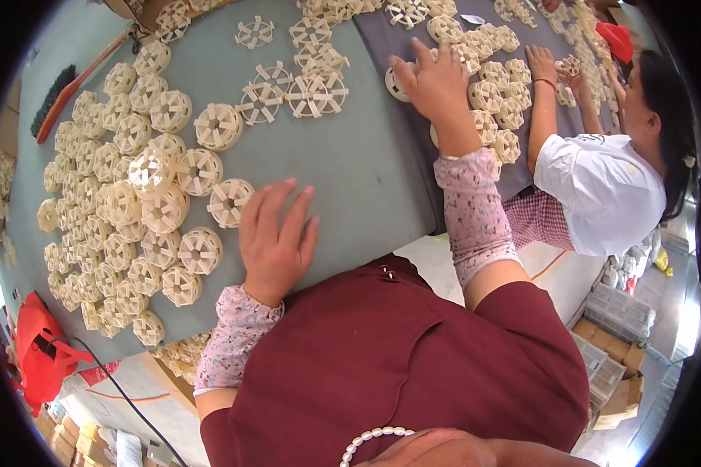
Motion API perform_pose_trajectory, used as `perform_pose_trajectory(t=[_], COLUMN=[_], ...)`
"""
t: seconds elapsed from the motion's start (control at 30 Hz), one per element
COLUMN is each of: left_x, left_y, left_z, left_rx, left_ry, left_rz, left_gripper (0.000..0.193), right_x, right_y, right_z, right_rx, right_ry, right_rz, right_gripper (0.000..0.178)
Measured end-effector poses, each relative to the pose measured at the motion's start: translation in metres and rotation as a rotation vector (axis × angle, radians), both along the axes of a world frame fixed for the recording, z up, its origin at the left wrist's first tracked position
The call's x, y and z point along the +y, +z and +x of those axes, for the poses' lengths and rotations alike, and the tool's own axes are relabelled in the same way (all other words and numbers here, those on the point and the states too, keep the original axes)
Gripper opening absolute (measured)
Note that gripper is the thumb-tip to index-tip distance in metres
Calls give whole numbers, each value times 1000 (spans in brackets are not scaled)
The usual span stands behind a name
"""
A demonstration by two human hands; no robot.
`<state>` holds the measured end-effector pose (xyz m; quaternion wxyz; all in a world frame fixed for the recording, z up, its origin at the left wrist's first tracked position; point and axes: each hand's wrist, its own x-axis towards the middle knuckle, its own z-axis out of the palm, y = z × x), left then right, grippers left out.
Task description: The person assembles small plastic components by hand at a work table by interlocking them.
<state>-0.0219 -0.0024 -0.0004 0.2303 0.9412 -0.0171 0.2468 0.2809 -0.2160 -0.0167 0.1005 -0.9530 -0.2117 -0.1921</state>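
Observation:
My left hand lies flat on the grey-green table, fingers spread, right beside a cream wheel-shaped plastic part. Far across the table, my right hand rests palm down on a cream round part, fingers spread over it. More cream wheel parts cluster just right of that hand. Both arms wear pink patterned sleeves.
Several finished cream wheels are heaped on the table's left side, and flat spoked pieces lie in the middle. Another person in a white shirt works at the right with a hand on the parts. A broom lies at the left edge.

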Motion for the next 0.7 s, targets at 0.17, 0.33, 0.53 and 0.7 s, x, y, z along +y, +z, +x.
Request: perform_pose_trajectory(t=[0.17, 0.33, 0.53, 0.7], left_x=[19, 49, -5, -18], left_y=[-2, 7, 1, -7], left_z=[6, 14, 12, 25], left_rx=[199, 144, 192, 113], left_ry=[-22, 73, -51, -10], left_rz=[-82, -30, -288, -345], left_gripper=[60, 78, 103, 107], right_x=[9, 16, 50, 55], right_y=[9, 38, 42, 54], right_z=[-57, -122, -151, -131], right_rx=[51, 254, 390, 415], right_ry=[245, 466, 625, 681], right_rz=[-82, -110, -78, 92], right_gripper=[64, 68, 74, 72])
